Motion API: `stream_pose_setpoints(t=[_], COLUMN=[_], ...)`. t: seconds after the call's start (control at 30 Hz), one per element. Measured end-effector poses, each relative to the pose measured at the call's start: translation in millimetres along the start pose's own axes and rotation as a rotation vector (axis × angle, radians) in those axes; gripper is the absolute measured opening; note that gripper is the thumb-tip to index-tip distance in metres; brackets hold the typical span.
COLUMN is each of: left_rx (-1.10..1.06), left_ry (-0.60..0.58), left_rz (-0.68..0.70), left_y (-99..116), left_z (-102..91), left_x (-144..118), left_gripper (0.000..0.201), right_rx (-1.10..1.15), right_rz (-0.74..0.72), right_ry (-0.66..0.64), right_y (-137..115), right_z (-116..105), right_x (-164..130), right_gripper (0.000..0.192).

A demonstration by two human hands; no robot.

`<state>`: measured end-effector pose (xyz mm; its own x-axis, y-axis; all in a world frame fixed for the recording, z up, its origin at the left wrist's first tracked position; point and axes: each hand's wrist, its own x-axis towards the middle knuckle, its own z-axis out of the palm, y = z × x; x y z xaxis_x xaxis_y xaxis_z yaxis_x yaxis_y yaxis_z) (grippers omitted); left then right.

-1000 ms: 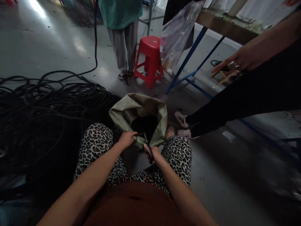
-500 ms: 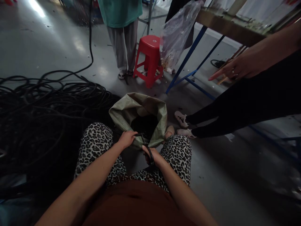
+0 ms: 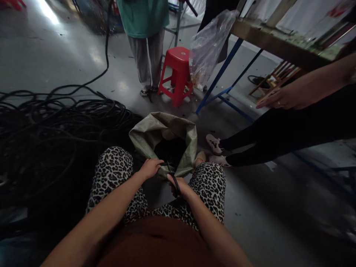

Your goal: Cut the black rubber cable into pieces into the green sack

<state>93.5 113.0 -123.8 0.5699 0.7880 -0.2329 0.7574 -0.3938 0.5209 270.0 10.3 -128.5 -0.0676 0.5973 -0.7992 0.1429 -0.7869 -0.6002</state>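
My right hand is closed around the dark handles of a pair of scissors, whose blades point up and away from me. In my left hand, the fingers pinch a short end of black cord, close to the scissor blades. Both hands are over the near rim of an open green-grey woven sack, which stands between my knees. Dark contents fill the inside of the sack, too dim to make out.
A large tangle of black cord spreads over the floor at left. Ahead stand a red stool and a person in a green top. At right, another person's hand hangs near a blue-legged table.
My view has tilted slightly, so the surroundings sit a little lower. Both hands keep their places at the sack. The other person's hand at right has shifted slightly.
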Motion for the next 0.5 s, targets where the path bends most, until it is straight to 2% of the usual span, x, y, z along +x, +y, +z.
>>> stream_pose_setpoints(t=[0.23, 0.33, 0.5], left_rx=[-0.041, -0.049, -0.006], left_ry=[0.018, 0.021, 0.015], left_rz=[0.007, 0.007, 0.008], left_y=[3.0, 1.9, 0.8], left_z=[1.3, 2.5, 2.3], left_x=[1.4, 4.1, 4.9], left_gripper=[0.036, 0.037, 0.036], right_rx=[0.01, -0.003, -0.036], right_rz=[-0.019, -0.055, -0.022], right_ry=[0.015, 0.065, 0.157], right_y=[-7.1, -11.9, -12.0], right_z=[2.0, 2.5, 1.0], right_x=[-6.2, -8.7, -2.3], right_gripper=[0.049, 0.046, 0.042])
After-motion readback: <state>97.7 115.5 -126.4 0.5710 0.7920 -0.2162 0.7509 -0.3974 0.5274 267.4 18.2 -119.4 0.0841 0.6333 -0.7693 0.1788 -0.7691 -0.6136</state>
